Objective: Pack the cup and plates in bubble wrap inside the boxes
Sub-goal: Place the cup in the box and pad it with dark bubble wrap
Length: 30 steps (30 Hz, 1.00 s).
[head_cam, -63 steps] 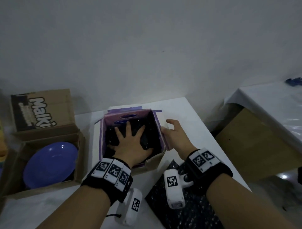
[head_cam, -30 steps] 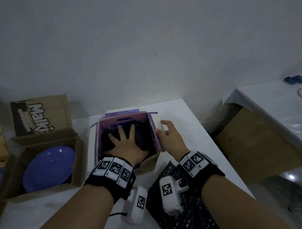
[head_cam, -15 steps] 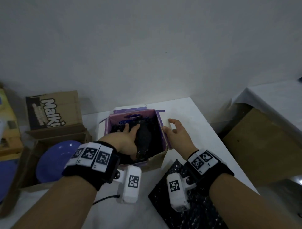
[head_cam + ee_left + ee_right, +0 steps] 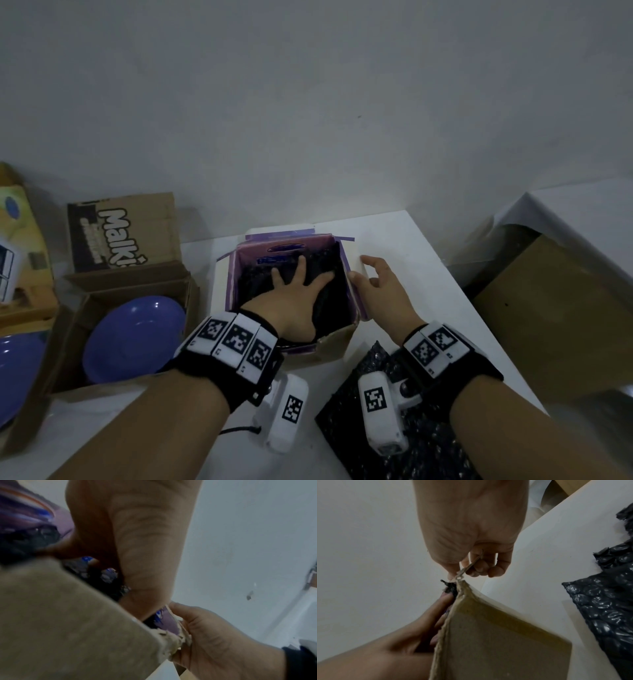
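On the white table (image 4: 404,240) stands a small box (image 4: 337,346) with purple inner walls, open at the top. The left hand (image 4: 291,301) is inside this box, with its fingers straight and spread, and the palm presses flat on the black bubble wrap (image 4: 329,267) that fills the box. What is under the wrap I cannot tell, because the wrap and the hand hide it. The right hand (image 4: 383,291) is at the right wall of the box; in the right wrist view the thumb and the curled fingers (image 4: 496,569) pinch the top edge of this wall. A second sheet of black bubble wrap (image 4: 428,442) lies flat on the near part of the table, under the right forearm and just near the box. To the left of the small box stands a brown carton (image 4: 137,277) with its flaps open, and on the far flap one reads "Malki". A blue plate (image 4: 133,339) lies inside this carton, unwrapped. Another blue plate (image 4: 17,373) is at the far left edge of the head view, only partly visible. At the right, well apart from the table, is a brown surface (image 4: 555,318) partly covered by a white cloth (image 4: 582,212).
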Motion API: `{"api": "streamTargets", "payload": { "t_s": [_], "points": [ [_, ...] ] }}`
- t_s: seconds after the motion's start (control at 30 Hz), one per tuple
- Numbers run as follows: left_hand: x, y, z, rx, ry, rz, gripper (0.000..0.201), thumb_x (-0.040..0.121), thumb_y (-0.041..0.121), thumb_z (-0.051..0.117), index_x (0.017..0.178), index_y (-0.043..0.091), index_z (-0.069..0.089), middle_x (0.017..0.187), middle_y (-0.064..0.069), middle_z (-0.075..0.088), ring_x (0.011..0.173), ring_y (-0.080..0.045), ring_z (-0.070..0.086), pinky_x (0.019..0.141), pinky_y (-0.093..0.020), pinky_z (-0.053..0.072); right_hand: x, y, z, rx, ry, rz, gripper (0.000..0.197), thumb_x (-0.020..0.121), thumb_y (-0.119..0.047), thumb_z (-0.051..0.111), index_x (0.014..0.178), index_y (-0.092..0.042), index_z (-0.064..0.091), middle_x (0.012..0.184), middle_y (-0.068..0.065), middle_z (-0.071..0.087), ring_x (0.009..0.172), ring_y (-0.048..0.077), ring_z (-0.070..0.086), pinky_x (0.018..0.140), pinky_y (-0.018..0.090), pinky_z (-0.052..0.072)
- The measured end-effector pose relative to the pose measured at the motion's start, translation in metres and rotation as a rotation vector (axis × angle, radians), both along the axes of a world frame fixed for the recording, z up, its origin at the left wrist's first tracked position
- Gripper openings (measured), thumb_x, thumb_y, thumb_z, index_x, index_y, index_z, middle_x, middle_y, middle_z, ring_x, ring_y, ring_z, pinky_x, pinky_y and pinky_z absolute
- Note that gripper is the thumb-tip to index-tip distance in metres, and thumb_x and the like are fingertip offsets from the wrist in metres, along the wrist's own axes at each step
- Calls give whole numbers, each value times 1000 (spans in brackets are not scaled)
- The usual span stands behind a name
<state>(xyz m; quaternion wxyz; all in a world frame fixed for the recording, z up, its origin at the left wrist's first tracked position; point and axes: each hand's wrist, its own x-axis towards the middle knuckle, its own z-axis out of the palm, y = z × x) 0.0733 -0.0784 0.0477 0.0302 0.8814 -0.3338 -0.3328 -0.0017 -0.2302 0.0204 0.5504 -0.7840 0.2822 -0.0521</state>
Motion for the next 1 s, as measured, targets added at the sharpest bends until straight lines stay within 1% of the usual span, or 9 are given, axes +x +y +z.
{"api": "streamTargets", "payload": {
  "t_s": [0.1,0.23,0.37,0.5,0.57,0.67,0.8,0.9,1.0],
  "points": [
    [2,-7,-6,44,19,12,92,81,29,61,143,51,-2,152,2,-34,136,-48,-26,109,-68,16,0,0,0,3,-5,-3,38,93,-37,52,129,-27,42,94,21,67,79,29,66,71,38,55],
    [-3,-13,-11,80,-40,36,85,80,28,64,143,48,9,154,-1,-28,135,-51,-26,103,-74,18,0,0,-2,-6,-5,2,39,94,-37,52,130,-27,42,91,21,67,76,27,66,69,37,55],
    [-4,-19,2,79,-227,-47,89,73,23,73,141,39,18,154,-7,3,140,-49,-4,100,-78,16,0,-1,-2,-12,-6,8,39,93,-37,52,129,-27,42,89,22,67,72,25,65,67,35,54],
    [4,-22,-2,75,-201,-103,91,68,23,75,139,37,21,146,-4,15,129,-46,25,97,-62,40,-1,-1,-3,-14,-5,11,39,94,-37,51,130,-27,42,87,20,67,66,21,63,61,30,52],
    [6,-23,-6,104,-170,-90,93,66,28,75,140,37,21,145,-3,17,128,-47,25,97,-60,41,-1,-1,-3,0,-6,5,38,94,-37,51,130,-26,42,87,18,67,66,19,63,57,27,50],
    [2,-23,-10,90,-148,-11,91,69,30,71,141,39,16,147,1,11,134,-46,12,97,-71,31,-1,0,-2,7,-9,1,39,94,-36,51,131,-26,42,85,16,67,66,18,62,56,26,49],
    [1,-12,-17,-51,-84,47,99,70,32,71,143,42,6,155,9,-6,141,-39,-7,102,-77,11,-5,-1,-2,-22,1,14,41,94,-41,51,130,-25,43,80,12,63,65,19,60,56,27,48],
    [0,9,-14,-231,0,103,111,69,29,74,146,44,-5,157,7,-19,143,-30,-20,110,-66,2,-17,-6,-6,-98,42,6,42,93,-52,44,122,-21,46,84,4,61,75,21,62,72,40,55],
    [-4,32,-13,-550,-52,236,89,77,24,67,148,37,14,160,0,4,147,-22,-5,119,-49,8,-37,-7,-21,-74,100,-60,36,98,-47,35,104,-13,45,81,5,57,68,27,63,69,48,56]
  ]
}}
